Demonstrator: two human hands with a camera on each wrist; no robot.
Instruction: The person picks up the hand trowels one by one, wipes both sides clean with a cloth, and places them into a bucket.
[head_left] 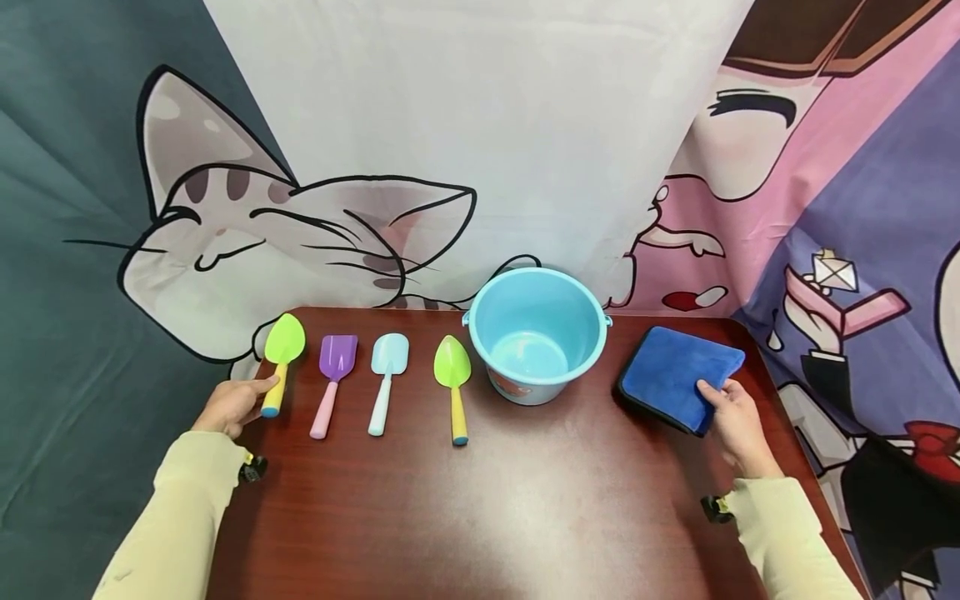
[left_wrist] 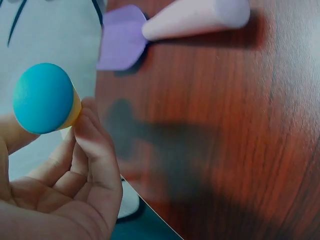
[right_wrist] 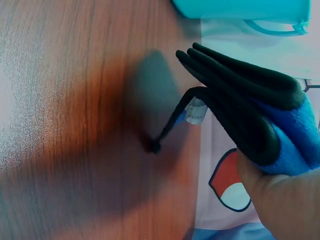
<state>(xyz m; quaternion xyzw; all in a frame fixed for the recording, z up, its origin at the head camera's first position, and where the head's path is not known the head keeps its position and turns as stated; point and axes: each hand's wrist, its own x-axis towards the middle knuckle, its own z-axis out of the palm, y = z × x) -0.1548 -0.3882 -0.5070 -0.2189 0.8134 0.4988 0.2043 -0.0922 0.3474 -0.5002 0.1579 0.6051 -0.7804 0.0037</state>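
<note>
At the table's left edge my left hand [head_left: 234,406] pinches a toy shovel [head_left: 285,340] by its yellow handle, the green blade pointing away from me. The left wrist view shows the handle's blue end cap [left_wrist: 44,98] between thumb and fingers, above the tabletop. On the right side, my right hand [head_left: 738,421] grips the near right corner of a folded blue cloth [head_left: 667,375], thumb on top. In the right wrist view the dark-edged layers of the cloth [right_wrist: 240,105] are lifted, and one flap with a white tag hangs toward the table.
A purple shovel with a pink handle [head_left: 333,379], a pale blue shovel [head_left: 387,375] and another green shovel [head_left: 453,375] lie in a row on the brown table [head_left: 465,517]. A light blue bucket [head_left: 536,333] stands at the back. A printed curtain [head_left: 487,108] hangs behind.
</note>
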